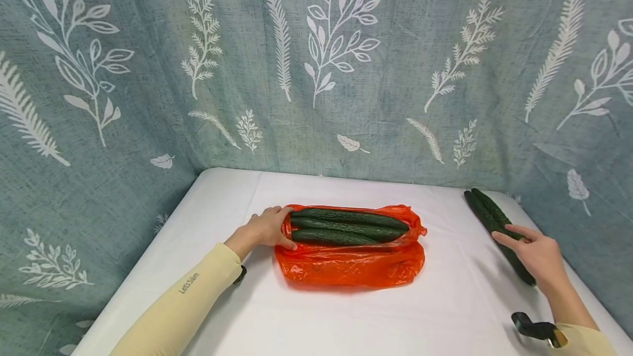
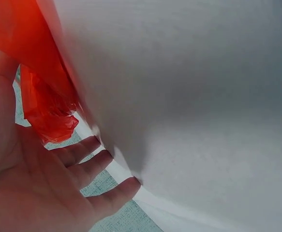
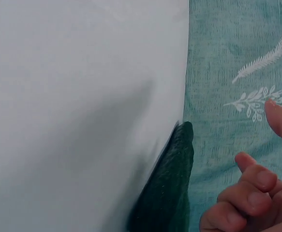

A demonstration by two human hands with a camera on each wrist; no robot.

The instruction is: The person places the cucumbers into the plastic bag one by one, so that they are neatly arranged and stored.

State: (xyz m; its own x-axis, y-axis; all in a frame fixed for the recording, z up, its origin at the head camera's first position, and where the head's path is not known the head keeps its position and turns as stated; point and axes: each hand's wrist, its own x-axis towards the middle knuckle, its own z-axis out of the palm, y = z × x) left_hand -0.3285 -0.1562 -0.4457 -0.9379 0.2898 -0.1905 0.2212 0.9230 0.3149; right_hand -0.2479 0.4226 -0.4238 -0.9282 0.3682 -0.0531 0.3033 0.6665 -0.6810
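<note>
An orange-red plastic bag (image 1: 351, 268) lies on the white table with three dark green cucumbers (image 1: 346, 224) showing side by side in its opening. My left hand (image 1: 269, 227) rests at the bag's left end, thumb on the near side and fingers on the far side. In the left wrist view, several extended fingers (image 2: 90, 169) touch the tabletop beside the red film (image 2: 49, 116). Two more cucumbers (image 1: 494, 224) lie together near the table's right edge. Over their near part hovers my right hand (image 1: 539, 254), thumb and index finger spread, apart from the cucumber (image 3: 165, 188) in the right wrist view.
The white tabletop (image 1: 316, 323) spreads around the bag. A blue-green curtain (image 1: 376, 142) with white leaf prints hangs along the back and both sides. Dark wrist straps (image 1: 534, 327) show by the yellow sleeves (image 1: 183, 304).
</note>
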